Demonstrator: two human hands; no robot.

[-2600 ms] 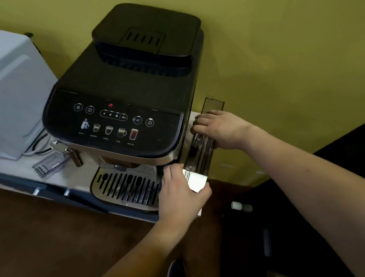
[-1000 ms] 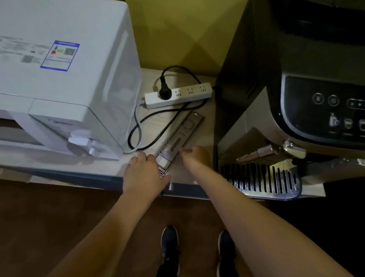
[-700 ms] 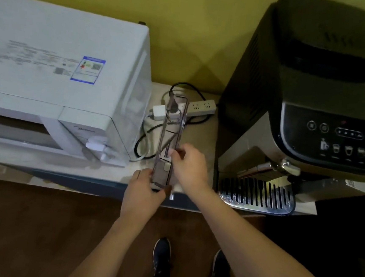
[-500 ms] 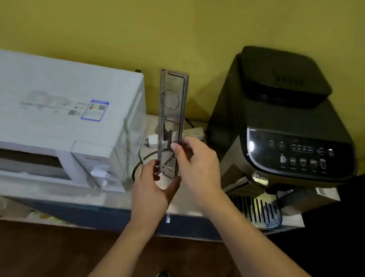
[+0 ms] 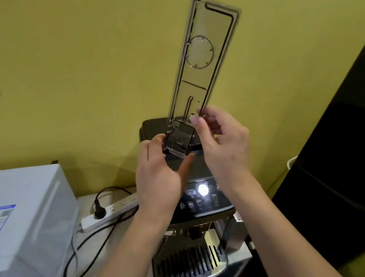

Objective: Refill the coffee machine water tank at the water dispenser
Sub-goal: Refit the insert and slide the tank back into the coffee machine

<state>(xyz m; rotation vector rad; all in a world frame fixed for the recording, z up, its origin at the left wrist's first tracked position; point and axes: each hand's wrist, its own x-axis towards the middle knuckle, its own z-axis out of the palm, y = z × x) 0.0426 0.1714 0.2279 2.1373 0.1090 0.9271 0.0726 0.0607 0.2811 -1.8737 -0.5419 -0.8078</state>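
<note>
Since your left hand (image 5: pixel 159 174) only pinches the bottom end of the clear tank lid (image 5: pixel 201 73) w/ the right hand (image 5: pixel 218 141) lightly gripping its edge just above, it could tip & drop onto the coffee machine (image 5: pixel 200 206) right below both hands.

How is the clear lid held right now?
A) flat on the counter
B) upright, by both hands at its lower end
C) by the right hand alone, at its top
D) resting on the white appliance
B: the lid stands upright before the wall, the left hand gripping its bottom and the right hand pinching its edge just above.
</note>
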